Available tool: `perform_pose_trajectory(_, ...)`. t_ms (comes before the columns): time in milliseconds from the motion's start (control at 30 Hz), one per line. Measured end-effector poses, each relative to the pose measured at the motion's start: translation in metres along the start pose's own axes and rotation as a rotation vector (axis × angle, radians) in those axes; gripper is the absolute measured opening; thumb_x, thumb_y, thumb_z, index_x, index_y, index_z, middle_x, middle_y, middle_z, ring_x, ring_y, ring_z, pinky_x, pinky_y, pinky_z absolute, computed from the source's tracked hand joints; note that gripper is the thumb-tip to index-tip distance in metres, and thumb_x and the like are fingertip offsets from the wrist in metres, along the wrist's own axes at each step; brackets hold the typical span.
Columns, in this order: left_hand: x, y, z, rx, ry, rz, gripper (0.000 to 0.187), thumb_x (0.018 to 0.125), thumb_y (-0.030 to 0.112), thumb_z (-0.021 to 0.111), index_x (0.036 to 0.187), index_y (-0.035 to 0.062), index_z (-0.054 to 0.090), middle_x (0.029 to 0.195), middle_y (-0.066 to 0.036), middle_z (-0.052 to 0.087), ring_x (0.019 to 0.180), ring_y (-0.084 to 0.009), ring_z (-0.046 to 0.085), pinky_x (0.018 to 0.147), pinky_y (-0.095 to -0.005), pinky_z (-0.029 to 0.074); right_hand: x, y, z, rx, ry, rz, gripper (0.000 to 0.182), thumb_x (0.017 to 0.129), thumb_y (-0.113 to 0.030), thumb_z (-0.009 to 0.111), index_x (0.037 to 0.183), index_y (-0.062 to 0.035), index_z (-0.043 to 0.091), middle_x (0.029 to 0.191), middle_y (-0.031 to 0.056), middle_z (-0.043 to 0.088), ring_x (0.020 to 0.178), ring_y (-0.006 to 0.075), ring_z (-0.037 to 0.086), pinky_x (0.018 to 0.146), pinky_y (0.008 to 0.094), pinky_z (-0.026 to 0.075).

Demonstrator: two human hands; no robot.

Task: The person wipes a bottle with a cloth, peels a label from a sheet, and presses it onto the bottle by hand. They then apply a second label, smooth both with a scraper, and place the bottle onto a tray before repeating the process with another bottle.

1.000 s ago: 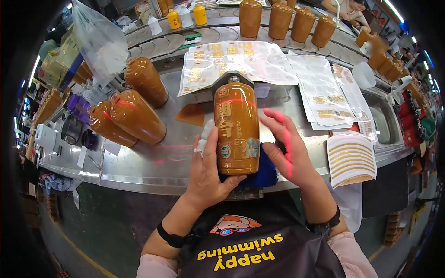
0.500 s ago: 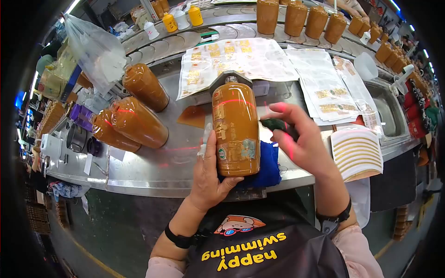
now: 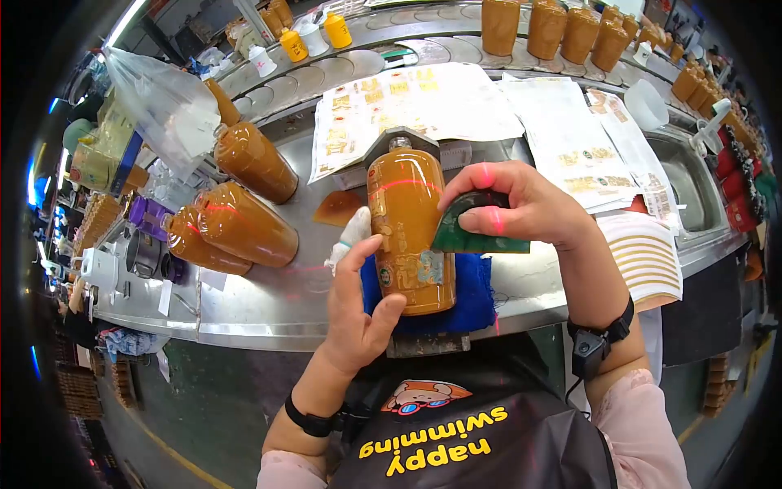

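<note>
An amber-brown labelled bottle (image 3: 410,232) lies on its side on a blue cloth (image 3: 468,289) at the front of the steel bench, its neck pointing away into a grey jig (image 3: 405,138). My left hand (image 3: 356,306) grips the bottle's base from the left, a bandaged finger raised beside it. My right hand (image 3: 509,204) holds a dark green flat scraper (image 3: 476,232) pressed against the bottle's right side. A red laser line crosses the bottle and my fingers.
Three more brown bottles (image 3: 244,224) lie to the left. Sheets of gold labels (image 3: 423,102) cover the bench behind, and a stack of curved gold strips (image 3: 648,257) sits at right. A conveyor with upright bottles (image 3: 562,28) runs along the back. A sink (image 3: 680,183) lies right.
My right hand picked up the green scraper from beside the bottle and brought it against the bottle's right side. My left hand stayed on the bottle's base.
</note>
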State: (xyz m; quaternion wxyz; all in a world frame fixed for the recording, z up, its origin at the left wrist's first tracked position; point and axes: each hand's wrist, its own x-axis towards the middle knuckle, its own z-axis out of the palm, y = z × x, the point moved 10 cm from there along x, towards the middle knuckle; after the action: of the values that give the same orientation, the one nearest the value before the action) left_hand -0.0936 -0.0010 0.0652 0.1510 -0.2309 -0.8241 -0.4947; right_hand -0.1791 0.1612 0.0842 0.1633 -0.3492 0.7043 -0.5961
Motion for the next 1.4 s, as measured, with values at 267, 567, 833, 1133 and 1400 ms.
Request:
perform_pose_trajectory(267,0.037,0.043,0.013,0.321,-0.014,0.207,0.021,0.080,0.011,0.069,0.099,0.0070,0.062,0.140,-0.028,0.044,0.132,-0.0435,0.035,0.108,-0.0482,0.028,-0.020,-0.021,-0.008,-0.076,0.086,-0.037,0.030,0.090,-0.002,0.057,0.119,-0.0012,0.061,0.115,0.0076,0.065,0.098,0.0115,0.060,0.082,0.0277,0.050)
perform_pose_trajectory(567,0.023,0.031,-0.006,0.038,0.000,0.094,0.017,0.088,0.020,0.064,0.100,0.0077,0.067,0.133,-0.020,0.055,0.131,-0.0377,0.039,0.109,-0.0455,0.029,-0.036,-0.052,0.048,-0.600,0.185,-0.345,0.044,0.069,0.010,0.062,0.109,-0.0081,0.062,0.138,0.0201,0.045,0.120,0.0406,0.048,0.100,0.0431,0.043)
perform_pose_trajectory(833,-0.019,0.055,0.012,0.560,-0.020,0.423,0.036,0.083,0.025,0.068,0.116,0.0134,0.062,0.116,-0.012,0.064,0.125,-0.0326,0.045,0.113,-0.0582,0.019,-0.052,-0.048,0.022,-0.963,0.295,-0.368,0.028,0.069,0.007,0.065,0.095,-0.0046,0.062,0.125,0.0205,0.054,0.107,0.0364,0.057,0.090,0.0401,0.049)
perform_pose_trajectory(1133,-0.005,0.038,0.021,0.595,-0.036,0.238,0.085,0.083,0.039,0.072,0.147,-0.0007,0.031,0.141,-0.024,0.046,0.134,-0.0399,0.038,0.114,-0.0585,0.017,-0.048,-0.018,0.038,-0.027,0.669,-0.144,0.029,0.093,-0.008,0.059,0.120,0.0000,0.053,0.096,0.0129,0.064,0.087,0.0148,0.061,0.077,0.0280,0.049)
perform_pose_trajectory(1400,-0.022,-0.003,0.022,0.236,0.025,0.056,0.090,0.084,0.044,0.070,0.146,-0.0058,0.029,0.143,-0.027,0.042,0.133,-0.0450,0.041,0.114,-0.0560,0.021,-0.087,0.059,0.033,0.009,0.791,0.033,0.029,0.094,-0.012,0.060,0.120,0.0003,0.053,0.094,0.0076,0.063,0.083,0.0116,0.058,0.077,0.0267,0.049)
